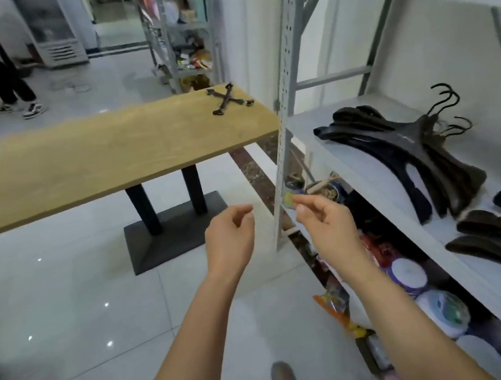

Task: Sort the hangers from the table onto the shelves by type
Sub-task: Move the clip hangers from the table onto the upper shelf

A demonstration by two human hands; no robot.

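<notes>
White tiled floor carries a wooden bench (106,160). Two clip hangers (229,98) lie crossed at its far right corner. Right of the bench, the shelf rack's upright post (283,138) stands between the hangers and the shelf (367,168), which holds two piles of black hangers (400,149). Left grip (230,235) and right grip (323,221) hang in mid-air off the bench's near right corner, well apart from the crossed hangers. Forearms are outstretched and fingers loosely curled, holding nothing. A yellow item by the right fingertips appears to sit behind them, though blurred.
</notes>
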